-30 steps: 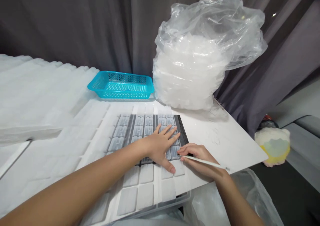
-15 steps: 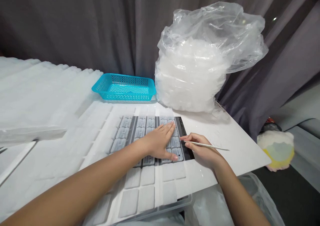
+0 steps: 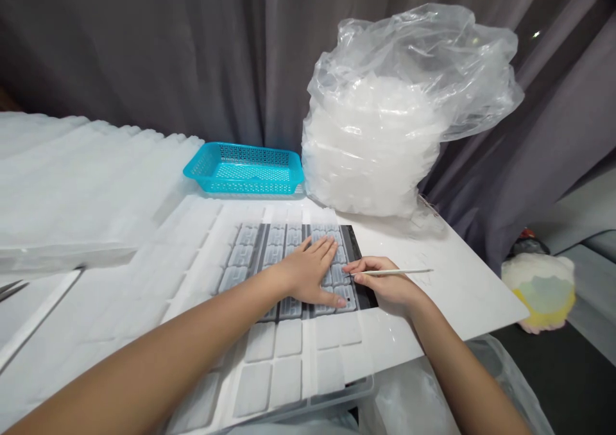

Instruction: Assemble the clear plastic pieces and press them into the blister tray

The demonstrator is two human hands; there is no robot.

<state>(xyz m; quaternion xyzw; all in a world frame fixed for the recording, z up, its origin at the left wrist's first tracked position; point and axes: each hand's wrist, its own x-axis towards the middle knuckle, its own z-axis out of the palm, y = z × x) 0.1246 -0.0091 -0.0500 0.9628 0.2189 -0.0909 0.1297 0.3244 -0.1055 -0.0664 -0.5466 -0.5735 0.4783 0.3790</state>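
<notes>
head | blister tray [image 3: 269, 358] | pockets hold small parts | blue basket [image 3: 244, 169]

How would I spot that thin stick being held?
Start at the big clear bag of white trays, then drop to the white table before it. The right hand pinches a thin pale stick, the only slender rod among flat trays.

Small packing or assembly workroom, likely home-run: white desk [image 3: 457, 281] against grey curtains [image 3: 144, 50], bagged stack of clear plastic trays [image 3: 380, 140] at 1 o'clock, blue basket [image 3: 245, 169] at 12, moulded tray sheets [image 3: 72, 185] piled at 9.
</notes>
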